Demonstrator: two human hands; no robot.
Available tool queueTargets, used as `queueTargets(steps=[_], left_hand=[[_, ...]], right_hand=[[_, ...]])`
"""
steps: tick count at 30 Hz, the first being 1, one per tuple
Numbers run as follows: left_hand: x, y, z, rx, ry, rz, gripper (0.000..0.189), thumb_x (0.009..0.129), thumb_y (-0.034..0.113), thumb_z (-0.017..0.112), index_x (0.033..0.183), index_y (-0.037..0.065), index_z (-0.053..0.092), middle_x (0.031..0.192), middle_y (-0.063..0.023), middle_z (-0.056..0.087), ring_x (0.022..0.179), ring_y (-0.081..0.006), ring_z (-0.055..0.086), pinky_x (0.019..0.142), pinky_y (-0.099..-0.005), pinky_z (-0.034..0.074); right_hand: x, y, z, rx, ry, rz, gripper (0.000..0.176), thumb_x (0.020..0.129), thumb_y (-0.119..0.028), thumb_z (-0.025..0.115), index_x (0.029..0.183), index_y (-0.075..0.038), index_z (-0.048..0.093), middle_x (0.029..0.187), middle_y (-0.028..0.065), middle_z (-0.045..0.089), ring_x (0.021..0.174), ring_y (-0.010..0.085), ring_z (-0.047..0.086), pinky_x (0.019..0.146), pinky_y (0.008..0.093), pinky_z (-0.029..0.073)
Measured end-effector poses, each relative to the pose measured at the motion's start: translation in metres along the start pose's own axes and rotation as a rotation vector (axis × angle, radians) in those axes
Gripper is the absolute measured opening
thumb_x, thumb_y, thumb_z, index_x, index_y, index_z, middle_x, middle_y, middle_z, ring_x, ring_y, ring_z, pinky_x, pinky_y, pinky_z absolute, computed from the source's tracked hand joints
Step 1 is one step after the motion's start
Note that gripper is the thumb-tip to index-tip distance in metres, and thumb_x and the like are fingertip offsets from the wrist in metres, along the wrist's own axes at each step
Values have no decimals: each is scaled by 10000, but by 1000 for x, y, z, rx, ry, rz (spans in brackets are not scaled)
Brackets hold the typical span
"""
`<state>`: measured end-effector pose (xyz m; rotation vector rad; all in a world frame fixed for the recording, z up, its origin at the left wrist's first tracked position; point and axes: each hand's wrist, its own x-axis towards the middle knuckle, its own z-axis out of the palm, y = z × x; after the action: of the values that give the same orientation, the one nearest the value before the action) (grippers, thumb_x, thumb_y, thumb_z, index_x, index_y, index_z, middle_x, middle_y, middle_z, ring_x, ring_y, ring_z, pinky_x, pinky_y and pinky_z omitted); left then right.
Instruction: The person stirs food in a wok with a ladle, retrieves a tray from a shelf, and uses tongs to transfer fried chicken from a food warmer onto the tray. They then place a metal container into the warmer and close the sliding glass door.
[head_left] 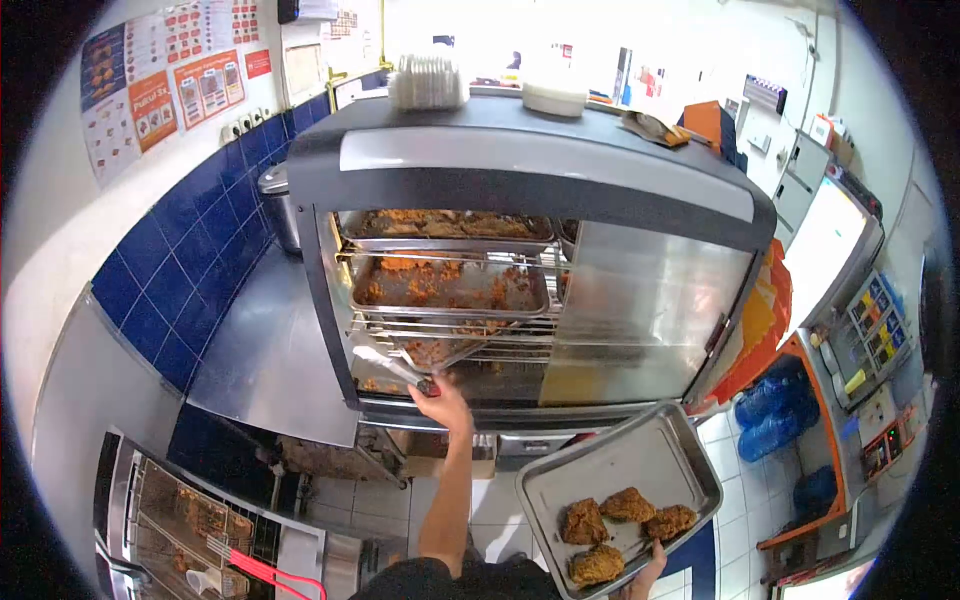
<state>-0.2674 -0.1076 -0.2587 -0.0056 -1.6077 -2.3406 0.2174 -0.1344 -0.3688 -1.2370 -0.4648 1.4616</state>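
My left hand point(442, 402) is closed around the dark grip of metal tongs point(392, 368), which point up and left into the open side of the warming cabinet point(330, 330). My right hand point(648, 572) grips the near right edge of a metal tray point(640, 450), held tilted in front of the cabinet. Several pieces of fried chicken point(597, 565) lie at the tray's near end. Inside the cabinet, an upper tray point(450, 243) and a middle tray point(455, 308) carry orange crumbs. A lower tray point(440, 352) sits askew near the tongs.
A sliding glass door point(650, 320) covers the cabinet's right half. Stacked clear lids point(428, 82) and a white container point(554, 98) stand on top. At lower left is a wire-rack station point(180, 520) with red-handled tongs point(270, 572). Blue water jugs point(775, 405) stand at right.
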Motion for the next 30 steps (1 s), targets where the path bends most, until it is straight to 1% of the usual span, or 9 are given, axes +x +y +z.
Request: queueTargets(steps=[8,12,16,19,22,25,26,29,30], left_hand=[[28,-14,24,141,228,95,357,909,108,496,1173,-122,431,1040,-237,569,884,-255,547,816,-334,433],[44,-47,2,298,168,294,356,905,99,504,1175,-123,433,943,-208,562,747,-224,511,678,-335,435],[41,-40,-16,248,75,184,225,894,42,502,1107,-28,490,813,-77,563,603,-88,455,492,-221,368],[12,-20,-58,-3,-327,-125,120,903,57,488,1009,2,499,693,-57,560,587,-100,555,500,-220,434],[-14,-7,-98,308,-619,235,111,849,0,519,957,-4,541,772,-56,602,617,-129,550,582,-265,450],[-49,35,-125,199,-802,-197,169,824,-12,542,993,-7,551,913,-72,618,770,-129,570,675,-292,466],[-53,50,-129,119,-824,-332,192,824,-3,552,1016,-6,556,936,-72,613,815,-126,568,700,-291,468],[-53,104,-124,175,-740,29,270,838,56,598,1103,33,551,993,-69,598,863,-131,572,785,-281,474],[-48,155,-120,25,-674,-404,230,856,79,593,1075,51,529,935,-51,577,885,-125,559,772,-257,455]], right_hand=[[-46,-30,52,23,-43,-85,331,846,-262,505,1043,1,532,935,95,598,824,230,605,742,354,472],[-29,-20,42,-264,354,-59,469,830,-335,533,1137,16,474,1154,152,498,1006,261,530,843,404,429],[-32,-6,31,-146,267,-17,520,824,-356,545,1175,13,445,1164,162,458,1050,285,486,871,414,403],[-29,6,19,-95,198,-14,532,827,-357,540,1194,14,439,1170,155,462,1057,286,489,888,412,398],[-71,-21,90,-223,351,-12,489,857,-361,470,1199,-10,480,1234,137,451,1078,265,498,877,400,423],[-76,-32,108,-244,347,31,521,894,-367,384,1298,-40,424,1296,127,443,1215,296,402,979,434,373],[-50,-16,71,-594,296,-132,515,889,-384,381,1289,-63,429,1299,134,437,1193,315,422,984,463,373],[-35,-35,86,-456,85,-116,500,890,-368,387,1271,-48,436,1279,138,446,1171,313,432,972,458,379],[-26,-41,90,-478,7,-114,496,891,-363,389,1265,-43,438,1272,139,449,1163,312,435,968,457,381]])
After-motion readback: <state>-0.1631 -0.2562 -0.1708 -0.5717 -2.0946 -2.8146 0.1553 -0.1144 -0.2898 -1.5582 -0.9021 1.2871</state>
